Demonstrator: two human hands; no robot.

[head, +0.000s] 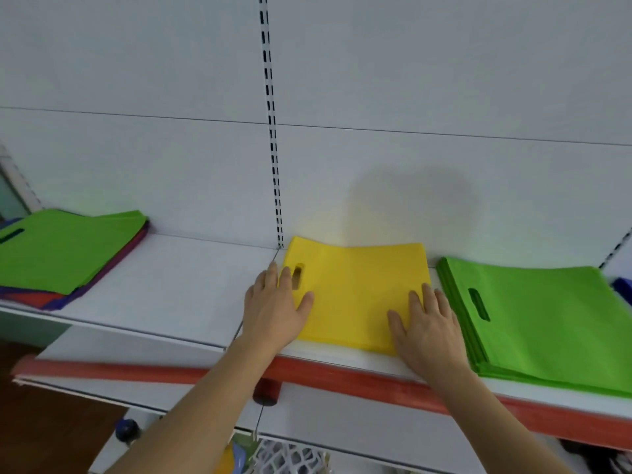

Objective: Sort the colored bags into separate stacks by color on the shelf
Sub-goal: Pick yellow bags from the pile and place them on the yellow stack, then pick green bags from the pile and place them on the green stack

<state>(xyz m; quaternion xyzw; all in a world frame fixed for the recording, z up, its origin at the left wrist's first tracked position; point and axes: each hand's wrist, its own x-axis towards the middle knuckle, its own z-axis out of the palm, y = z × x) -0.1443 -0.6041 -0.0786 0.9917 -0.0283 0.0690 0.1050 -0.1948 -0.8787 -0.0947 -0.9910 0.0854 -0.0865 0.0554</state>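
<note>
White shelf (178,268): I see my left hand (273,309) and right hand (427,323) pressing flat, fingers straight, on one yellow stack (355,289). One green stack (547,319) lies just right; one mixed pile (65,251) sits far left.

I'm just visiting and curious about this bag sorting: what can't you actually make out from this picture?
All in the head view:
- How many bags sit in the mixed pile: the top green bag covers them; only red and purple edges show.
- The blue thing beside the green stack: cut off by the right edge.
- The yellow stack under the left hand and right hand: partly covered.
- Items below the shelf: blurred, cut off.
</note>
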